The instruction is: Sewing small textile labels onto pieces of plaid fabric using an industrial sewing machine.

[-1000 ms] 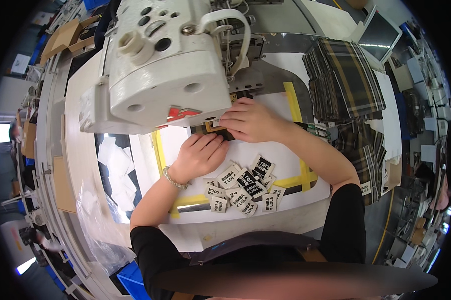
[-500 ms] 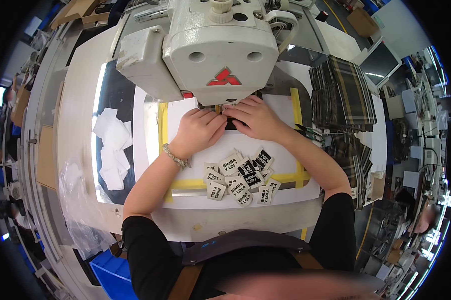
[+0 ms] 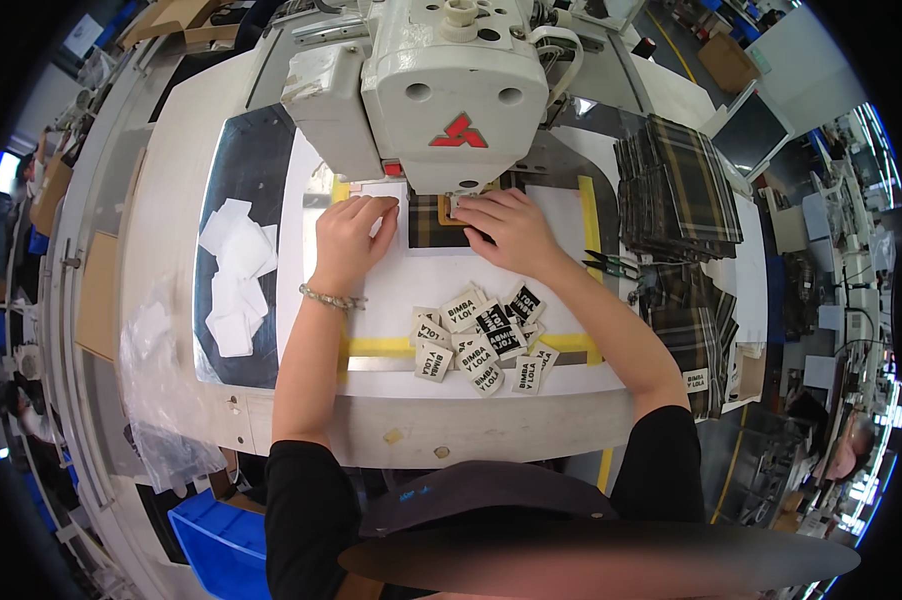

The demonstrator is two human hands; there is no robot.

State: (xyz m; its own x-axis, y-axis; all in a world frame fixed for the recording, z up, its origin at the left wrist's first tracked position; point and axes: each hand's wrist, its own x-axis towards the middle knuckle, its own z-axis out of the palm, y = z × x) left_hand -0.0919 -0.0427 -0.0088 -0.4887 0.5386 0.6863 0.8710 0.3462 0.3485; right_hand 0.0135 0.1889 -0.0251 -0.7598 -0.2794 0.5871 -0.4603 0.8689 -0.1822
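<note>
Both hands have crept further up the bench since half a second ago, and the view has swung so the white industrial sewing machine (image 3: pixel 451 90) now sits square at the far edge. Under its head lies the small dark plaid fabric piece (image 3: pixel 431 222), flat on the white work board (image 3: pixel 441 290), near that board's far edge and between the two hands.

Left hand (image 3: pixel 351 235) rests palm down just beside the plaid's left edge, fingers (image 3: pixel 371 207) stretched nearly flat and gripping nothing – whether they touch the cloth itself I cannot tell. Right hand (image 3: pixel 506 228) lies over the plaid's right side, fingers curled loosely, tips pressing down by a small pale label (image 3: pixel 458 205) below the needle; it pins rather than grasps.

By its look the plaid is thin, light and limp – likely to wrinkle or skid on the smooth board, so flat fingertip pressure at its edges suits it better than a pinch. It is dark brown-black with pale yellow and white crossing stripes.

Toward the near edge lies a scatter of small woven labels (image 3: pixel 481 340); a stack of plaid pieces (image 3: pixel 676 180) stands at the right, white paper squares (image 3: pixel 233 275) at the left.
</note>
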